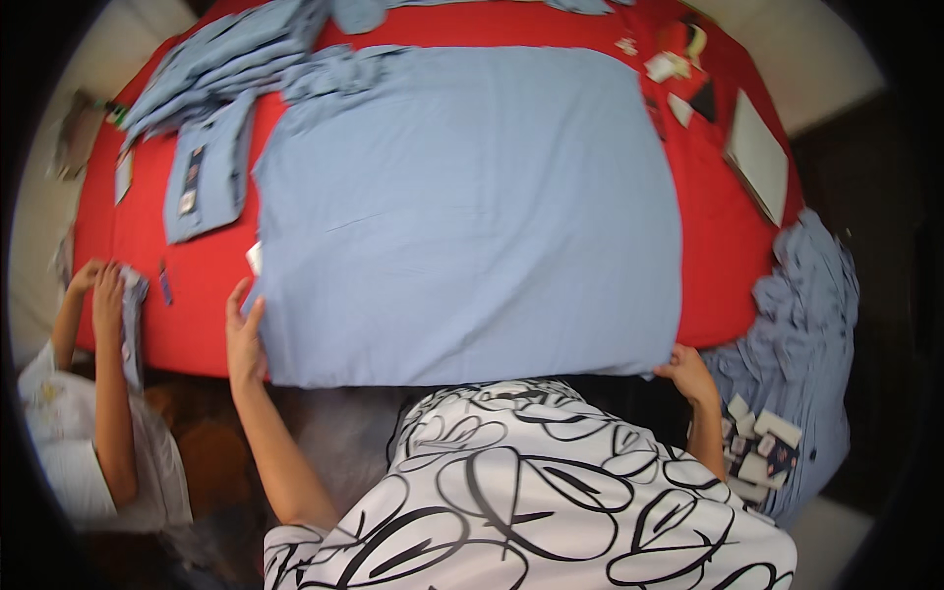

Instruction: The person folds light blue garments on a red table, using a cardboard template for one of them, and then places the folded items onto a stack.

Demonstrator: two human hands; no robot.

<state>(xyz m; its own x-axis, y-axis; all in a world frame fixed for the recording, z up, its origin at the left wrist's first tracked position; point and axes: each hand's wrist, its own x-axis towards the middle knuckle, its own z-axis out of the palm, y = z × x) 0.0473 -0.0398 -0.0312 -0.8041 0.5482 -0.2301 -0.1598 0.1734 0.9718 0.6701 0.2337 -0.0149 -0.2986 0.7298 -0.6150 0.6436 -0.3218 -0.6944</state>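
A large light blue garment (pixel 472 216) lies spread nearly flat in front of me, with a bunched part (pixel 339 74) at its far left corner. My left hand (pixel 246 339) is at its near left edge, with thumb and fingers apart beside the cloth. At the near right corner, my right hand (pixel 688 374) pinches the hem between thumb and fingers. A small white tag (pixel 255 258) shows at the garment's left edge.
The table has a red cover (pixel 197 315). Folded blue garments are stacked (pixel 231 59) at the far left, with a single folded one (pixel 211 167) nearer. On the right are a white flat board (pixel 757 157), piled blue cloth (pixel 806 324) and labels (pixel 762 447). Another person's hands (pixel 103 285) work at left.
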